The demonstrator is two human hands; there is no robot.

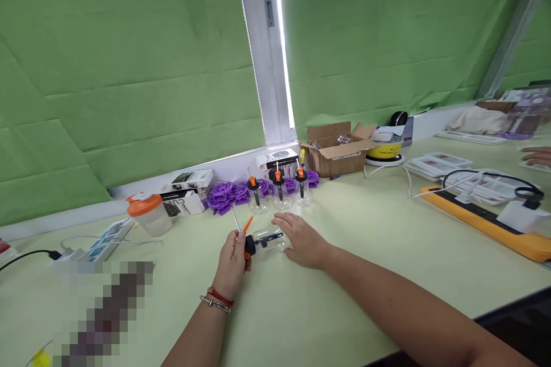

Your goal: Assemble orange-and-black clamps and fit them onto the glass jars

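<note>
My left hand point(233, 262) is closed round the orange-and-black top of a clear plastic cup point(267, 240) that lies on its side on the pale green table point(370, 258); a thin white-and-orange stem point(240, 225) sticks up from my fist. Over the cup's other end rests my right hand point(300, 238), fingers curved down on it. Three more clear cups with orange tops point(279, 190) stand upright in a row just behind, in front of a pile of purple plastic parts point(224, 195).
An orange-lidded shaker point(147, 214) and small boxes point(186, 191) stand at the left, a power strip point(101, 242) near them. An open cardboard box point(336, 149), a yellow bowl point(384, 150) and a yellow-orange cable strip point(486, 219) lie to the right. Another person's hand point(537, 156) shows at far right.
</note>
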